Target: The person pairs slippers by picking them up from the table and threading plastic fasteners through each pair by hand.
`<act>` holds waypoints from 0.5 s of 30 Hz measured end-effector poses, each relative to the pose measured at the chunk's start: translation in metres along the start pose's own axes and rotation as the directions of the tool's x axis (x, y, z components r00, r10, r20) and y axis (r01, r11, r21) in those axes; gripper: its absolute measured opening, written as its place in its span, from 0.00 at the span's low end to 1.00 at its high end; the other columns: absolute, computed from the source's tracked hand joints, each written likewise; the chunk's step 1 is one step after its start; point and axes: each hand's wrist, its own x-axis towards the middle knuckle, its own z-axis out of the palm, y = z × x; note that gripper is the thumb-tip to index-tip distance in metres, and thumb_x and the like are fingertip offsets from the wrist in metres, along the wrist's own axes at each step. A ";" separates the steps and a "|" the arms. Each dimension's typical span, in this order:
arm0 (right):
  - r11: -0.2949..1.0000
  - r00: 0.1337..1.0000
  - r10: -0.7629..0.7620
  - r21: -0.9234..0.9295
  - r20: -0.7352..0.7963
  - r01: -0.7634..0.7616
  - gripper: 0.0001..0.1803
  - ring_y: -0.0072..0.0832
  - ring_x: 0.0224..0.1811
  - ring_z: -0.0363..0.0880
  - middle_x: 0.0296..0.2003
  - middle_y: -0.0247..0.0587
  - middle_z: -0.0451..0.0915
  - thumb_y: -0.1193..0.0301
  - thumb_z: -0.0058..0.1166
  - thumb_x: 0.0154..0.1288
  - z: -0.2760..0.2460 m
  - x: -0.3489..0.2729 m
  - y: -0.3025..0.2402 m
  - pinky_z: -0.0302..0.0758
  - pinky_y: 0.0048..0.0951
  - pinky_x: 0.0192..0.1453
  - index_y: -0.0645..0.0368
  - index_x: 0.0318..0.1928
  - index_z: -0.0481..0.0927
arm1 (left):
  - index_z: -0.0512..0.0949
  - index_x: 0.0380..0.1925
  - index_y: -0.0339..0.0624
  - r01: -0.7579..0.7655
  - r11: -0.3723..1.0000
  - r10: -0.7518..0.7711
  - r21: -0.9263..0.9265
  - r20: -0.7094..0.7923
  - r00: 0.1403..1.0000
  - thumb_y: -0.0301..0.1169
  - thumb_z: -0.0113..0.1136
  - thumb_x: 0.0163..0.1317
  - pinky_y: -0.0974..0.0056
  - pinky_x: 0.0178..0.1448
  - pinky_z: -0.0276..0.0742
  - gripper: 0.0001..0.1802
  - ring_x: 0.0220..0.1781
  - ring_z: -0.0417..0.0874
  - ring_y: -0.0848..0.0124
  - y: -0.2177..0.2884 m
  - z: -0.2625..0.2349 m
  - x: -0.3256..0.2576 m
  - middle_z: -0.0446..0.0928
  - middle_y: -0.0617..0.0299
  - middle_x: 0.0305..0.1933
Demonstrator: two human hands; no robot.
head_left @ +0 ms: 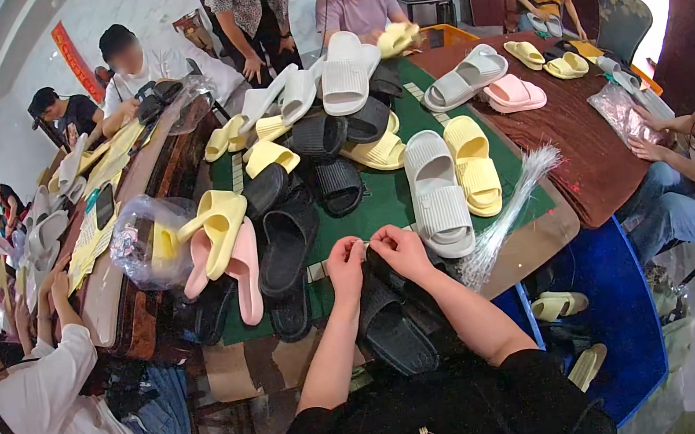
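Observation:
My left hand (347, 265) and my right hand (400, 251) are close together over the table's near edge, fingers pinched. Something tiny and pale lies between the fingertips, too small to name. Just below them, a black slide slipper (398, 336) rests near my body, its upper part partly hidden by my hands. Right of my right hand lie a white slide slipper (439, 195), a yellow slide slipper (474, 165) and a bundle of thin clear plastic strands (507, 217). Left of my left hand are black slippers (287, 239), a pink slipper (245, 271) and a yellow slipper (219, 231).
More slippers are piled ahead on the green tabletop (533, 207). A clear plastic bag (146, 250) sits at left. Blue bins (614, 313) with pale slippers stand low at right. A person (70, 389) sits at left, another (681, 157) at right; several people work farther off.

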 end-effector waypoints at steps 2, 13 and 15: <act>1.000 1.000 0.016 -0.020 0.015 -0.015 0.08 0.15 0.23 0.72 0.23 0.33 0.79 0.70 0.59 0.62 -0.001 0.001 -0.001 0.70 0.21 0.28 0.63 0.35 0.79 | 0.76 0.37 0.37 -0.012 1.000 0.012 0.013 0.034 0.999 0.28 0.57 0.65 0.75 0.35 0.68 0.06 0.29 0.71 0.82 -0.005 -0.002 0.004 0.74 0.71 0.29; 1.000 1.000 -0.011 -0.021 0.011 0.012 0.08 0.17 0.23 0.73 0.22 0.32 0.78 0.70 0.59 0.61 0.001 -0.001 -0.004 0.70 0.22 0.29 0.63 0.35 0.80 | 0.77 0.35 0.37 -0.037 0.999 0.037 0.027 -0.019 0.999 0.26 0.56 0.64 0.76 0.33 0.67 0.04 0.28 0.71 0.83 -0.003 0.000 0.003 0.74 0.71 0.27; 1.000 1.000 -0.001 0.021 0.008 0.001 0.08 0.17 0.22 0.72 0.21 0.33 0.78 0.69 0.59 0.61 0.001 -0.004 -0.001 0.69 0.23 0.28 0.62 0.35 0.80 | 0.77 0.36 0.37 -0.031 0.999 0.032 0.020 -0.011 0.999 0.27 0.56 0.65 0.76 0.34 0.67 0.05 0.29 0.71 0.83 -0.003 0.002 -0.001 0.74 0.71 0.28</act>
